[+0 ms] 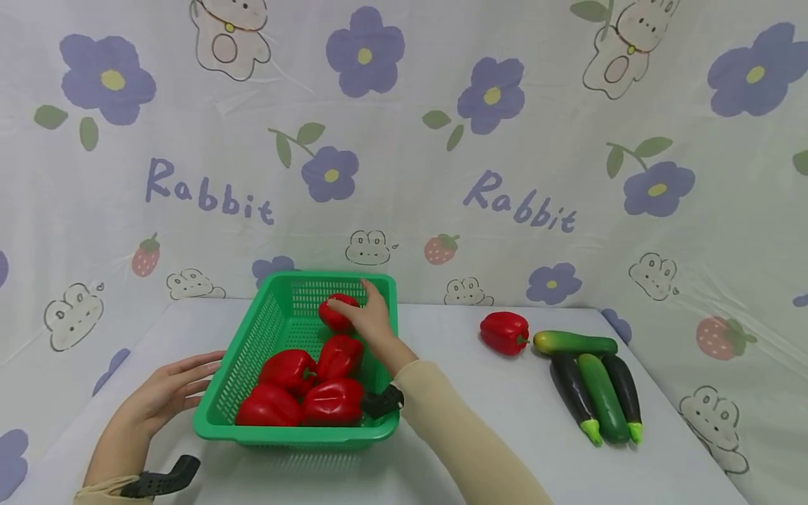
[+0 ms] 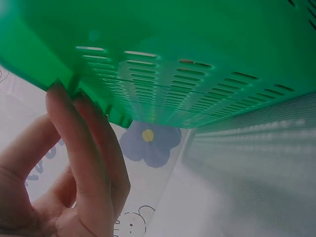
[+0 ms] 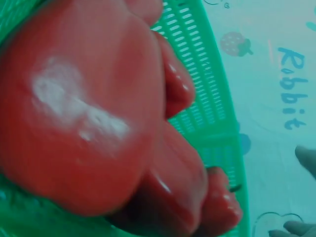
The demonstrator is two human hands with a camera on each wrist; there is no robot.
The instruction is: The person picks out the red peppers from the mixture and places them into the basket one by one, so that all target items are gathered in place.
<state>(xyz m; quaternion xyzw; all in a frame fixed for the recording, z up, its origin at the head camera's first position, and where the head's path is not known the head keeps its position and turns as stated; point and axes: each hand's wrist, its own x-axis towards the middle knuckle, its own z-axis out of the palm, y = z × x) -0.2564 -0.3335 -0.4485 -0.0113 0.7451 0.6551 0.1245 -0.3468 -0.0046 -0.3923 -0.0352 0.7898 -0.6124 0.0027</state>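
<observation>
A green slotted plastic basket (image 1: 290,436) holds several red bell peppers (image 1: 333,402), most of them gathered at its near end. Inside the far right part of the basket, my right hand (image 1: 374,324) grips a red bell pepper (image 1: 337,315), thumb over its top; some fingers are hidden. My left hand (image 1: 160,396) is beside the basket's left wall with its fingers extended. In the left wrist view, the fingertips (image 2: 59,94) touch the underside of the basket rim (image 2: 29,64). Close bell peppers (image 3: 89,108) fill much of the right wrist view.
Right of the basket, another red bell pepper (image 1: 505,333) lies on the white table (image 1: 454,393). Beyond it are a yellow-green cucumber (image 1: 574,342), a dark green cucumber (image 1: 602,400) and two dark eggplants (image 1: 573,393). A printed curtain (image 1: 404,161) hangs behind.
</observation>
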